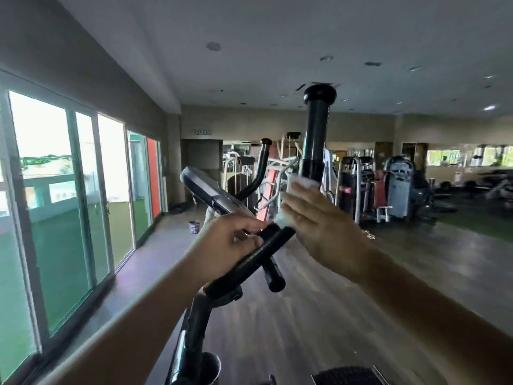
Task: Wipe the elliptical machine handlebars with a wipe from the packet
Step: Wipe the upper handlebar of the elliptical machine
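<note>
A tall black handlebar (pixel 315 134) of the elliptical rises in the middle of the view, ending in a round cap. My right hand (pixel 319 226) wraps a white wipe (pixel 298 182) around this bar below its upper grip. My left hand (pixel 227 243) grips the lower black bar (pixel 249 265) where it meets a short fixed grip (pixel 273 273). The machine's console (pixel 208 190) tilts just behind my hands, and a second curved handlebar (pixel 259 168) stands beyond it. No wipe packet shows.
Large glass sliding doors (pixel 69 204) line the left wall. Weight machines (pixel 397 187) stand at the back right on a dark wood floor. A small patterned cup (pixel 194 227) sits on the floor near the doors. The elliptical's post (pixel 191 334) and pedal (pixel 347 376) are below.
</note>
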Tool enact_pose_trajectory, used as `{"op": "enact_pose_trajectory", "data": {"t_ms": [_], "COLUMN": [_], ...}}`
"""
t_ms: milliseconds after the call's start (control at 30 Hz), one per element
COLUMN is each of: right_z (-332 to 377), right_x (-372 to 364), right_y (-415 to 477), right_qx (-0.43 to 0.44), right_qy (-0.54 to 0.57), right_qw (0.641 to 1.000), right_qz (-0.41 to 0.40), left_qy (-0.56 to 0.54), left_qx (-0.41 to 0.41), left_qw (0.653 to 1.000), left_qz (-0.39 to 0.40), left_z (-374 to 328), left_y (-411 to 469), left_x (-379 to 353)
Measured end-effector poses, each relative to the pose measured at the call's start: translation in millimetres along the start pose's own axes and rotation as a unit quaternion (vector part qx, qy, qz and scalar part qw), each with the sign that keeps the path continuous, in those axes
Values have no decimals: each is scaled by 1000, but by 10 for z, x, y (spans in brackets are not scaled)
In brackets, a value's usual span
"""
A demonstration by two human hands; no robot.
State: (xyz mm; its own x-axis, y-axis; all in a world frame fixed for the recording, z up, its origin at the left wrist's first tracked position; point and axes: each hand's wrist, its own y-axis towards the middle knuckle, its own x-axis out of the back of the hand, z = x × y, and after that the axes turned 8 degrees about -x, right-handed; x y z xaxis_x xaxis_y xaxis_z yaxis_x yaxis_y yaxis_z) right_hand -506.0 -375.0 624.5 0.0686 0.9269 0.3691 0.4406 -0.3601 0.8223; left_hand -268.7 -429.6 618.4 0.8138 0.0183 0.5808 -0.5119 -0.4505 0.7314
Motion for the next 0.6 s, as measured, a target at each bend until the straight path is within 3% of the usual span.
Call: {"op": "enact_pose_trajectory", "data": {"t_ms": [67,233,367,500,600], "right_z": [81,-77,349,43,373], "right_x": [2,305,111,337,224], "right_y": [-100,140,-177,205,129], "right_qx": [60,-39,70,-79,-32], "right_qy": [-17,-3,-41,3,-32], "right_qw": [998,999,993,993,991], "right_qz": [25,13,83,88,123], "left_qy": [-15,-23,-38,-61,-92], "left_qx": [-8,-2,13,44,35], "left_qw": [1000,1000,999,997,995], "left_qz": [13,9,2,5,12], "left_z": [77,141,169,286,335], "left_y": [-12,-56,-134,-196,-178], "left_x": [19,56,53,59,62]}}
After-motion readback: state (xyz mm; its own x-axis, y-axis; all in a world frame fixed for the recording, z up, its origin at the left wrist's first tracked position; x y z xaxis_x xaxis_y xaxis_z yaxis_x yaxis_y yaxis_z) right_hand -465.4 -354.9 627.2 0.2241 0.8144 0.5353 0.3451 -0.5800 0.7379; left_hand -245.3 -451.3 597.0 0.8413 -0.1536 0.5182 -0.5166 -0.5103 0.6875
